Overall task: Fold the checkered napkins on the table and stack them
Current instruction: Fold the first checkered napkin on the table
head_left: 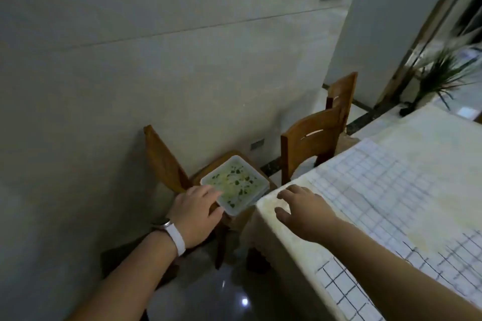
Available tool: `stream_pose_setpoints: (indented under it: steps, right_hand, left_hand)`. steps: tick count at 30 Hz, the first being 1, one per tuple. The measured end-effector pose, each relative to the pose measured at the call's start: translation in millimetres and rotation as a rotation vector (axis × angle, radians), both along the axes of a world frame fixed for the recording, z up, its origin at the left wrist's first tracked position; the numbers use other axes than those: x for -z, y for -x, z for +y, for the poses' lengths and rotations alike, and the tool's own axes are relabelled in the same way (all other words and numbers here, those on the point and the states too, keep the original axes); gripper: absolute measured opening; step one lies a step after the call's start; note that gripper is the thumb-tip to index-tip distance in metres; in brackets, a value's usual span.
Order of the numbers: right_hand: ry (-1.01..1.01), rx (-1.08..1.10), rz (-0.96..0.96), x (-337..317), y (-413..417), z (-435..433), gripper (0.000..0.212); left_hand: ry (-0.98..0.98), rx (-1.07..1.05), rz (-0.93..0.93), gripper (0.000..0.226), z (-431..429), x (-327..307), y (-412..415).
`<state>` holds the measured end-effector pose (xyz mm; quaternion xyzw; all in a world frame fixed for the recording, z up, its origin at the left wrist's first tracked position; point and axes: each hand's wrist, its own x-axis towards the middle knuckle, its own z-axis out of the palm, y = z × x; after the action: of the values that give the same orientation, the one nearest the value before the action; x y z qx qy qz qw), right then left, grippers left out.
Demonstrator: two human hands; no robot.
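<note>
Left hand [197, 212] lies straight-fingered on the near corner of a square plastic tray [236, 184] on a wooden chair [161, 159], right hand [302, 208] empty, fingers spread, over the bench [422, 133] corner, beside checkered napkins [378, 185] spread flat.

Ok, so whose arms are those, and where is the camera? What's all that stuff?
There is no machine here: those are a person's two bare arms. The only camera sits on their head, looking forward and down, so you see roughly what they see. The left hand, with a white wristband, touches the corner of a plastic box that stands on a wooden chair. The right hand is spread open at the corner of the table and holds nothing. On the table lie checkered napkins, spread flat.
</note>
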<state>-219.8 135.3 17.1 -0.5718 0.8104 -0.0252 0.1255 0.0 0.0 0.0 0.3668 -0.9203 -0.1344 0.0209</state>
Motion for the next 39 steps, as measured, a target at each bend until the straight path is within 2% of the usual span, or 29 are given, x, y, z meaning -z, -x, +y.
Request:
stream_pose_setpoints:
  steps: [8,17,28,34,39]
  right_hand:
    - [-0.043,0.233,0.037,6.1,31.7,4.5,0.044]
    - [-0.065,0.481,-0.033,29.7,92.9,53.0,0.045]
    - [-0.037,0.618,-0.195,84.7,204.1,81.8,0.047]
    - [-0.051,0.664,-0.239,103.7,256.9,94.6,0.047]
    - [-0.022,0.715,-0.259,105.0,287.9,107.0,0.047]
  left_hand:
    - [-0.036,0.221,-0.048,0.049,-60.6,16.6,60.4]
    - [-0.103,0.479,-0.081,0.046,-37.5,23.9,177.4]
    - [-0.064,0.582,-0.264,0.052,-20.9,49.6,308.5]
    - [-0.143,0.610,-0.226,0.045,-7.8,54.0,377.6]
    - [-0.171,0.646,-0.279,0.045,1.2,53.0,420.2]
